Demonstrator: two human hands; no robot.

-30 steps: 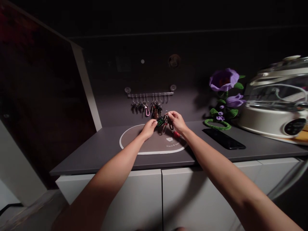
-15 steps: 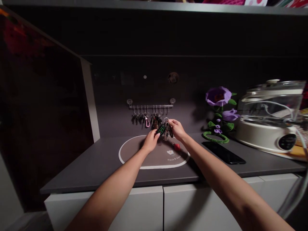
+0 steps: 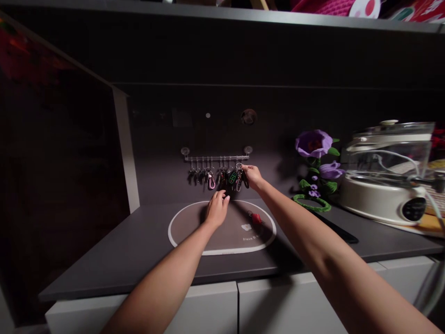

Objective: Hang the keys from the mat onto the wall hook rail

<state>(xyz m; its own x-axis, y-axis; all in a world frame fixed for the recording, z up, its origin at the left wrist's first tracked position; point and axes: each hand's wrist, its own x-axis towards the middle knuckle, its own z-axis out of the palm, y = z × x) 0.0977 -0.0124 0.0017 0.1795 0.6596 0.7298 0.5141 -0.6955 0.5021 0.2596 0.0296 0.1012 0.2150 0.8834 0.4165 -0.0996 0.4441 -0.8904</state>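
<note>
A clear hook rail (image 3: 217,158) on the dark back wall carries several key bunches. My right hand (image 3: 253,176) pinches the ring of a key bunch (image 3: 238,181) at the rail's right end. A black key fob with green markings (image 3: 232,177) hangs beside that bunch. Below the rail, my left hand (image 3: 218,208) is over the mat with its fingers apart, holding nothing. A pink carabiner (image 3: 211,181) hangs left of the middle. On the brown oval mat (image 3: 194,227) lies a red key item (image 3: 256,218) with a small ring.
Purple crocheted flowers (image 3: 314,143) with a green ring base stand on the right. A black phone (image 3: 339,227) lies near them, partly behind my right forearm. Farther right is a white appliance (image 3: 375,199) with a clear cover. A shelf (image 3: 215,11) crosses overhead.
My right hand has raised the key bunch to the rail. My left hand has let go of the black fob and moved slightly lower, its fingers now apart.
</note>
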